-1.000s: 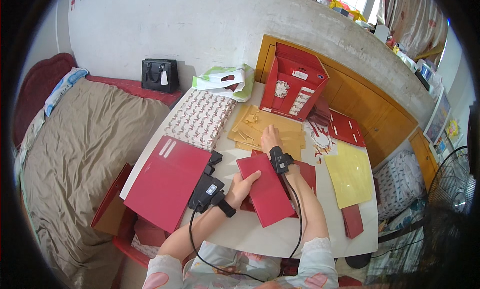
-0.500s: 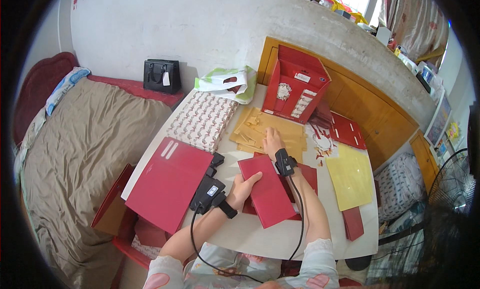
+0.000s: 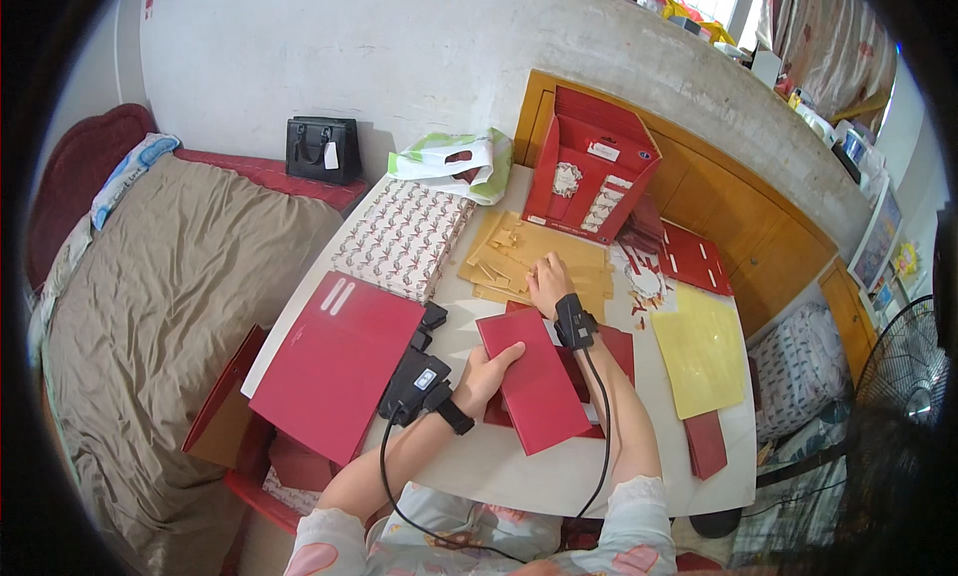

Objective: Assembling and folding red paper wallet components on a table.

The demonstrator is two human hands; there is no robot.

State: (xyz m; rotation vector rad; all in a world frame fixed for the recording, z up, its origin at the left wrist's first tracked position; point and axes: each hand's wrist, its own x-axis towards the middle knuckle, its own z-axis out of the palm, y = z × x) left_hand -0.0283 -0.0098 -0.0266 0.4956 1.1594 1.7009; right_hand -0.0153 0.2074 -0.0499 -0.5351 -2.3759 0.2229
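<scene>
The left hand (image 3: 484, 374) is wrapped around the left edge of a flat red box (image 3: 536, 381) — the thumb is laid across its top face. The box is held slantwise over a darker red panel (image 3: 616, 354) on the white table (image 3: 479, 466). The right hand (image 3: 550, 285) is placed over brown cardboard sheets (image 3: 539, 242), its fingers curled — whether anything is pinched there cannot be told. Behind the sheets a tall red carton (image 3: 589, 177) is stood upright
</scene>
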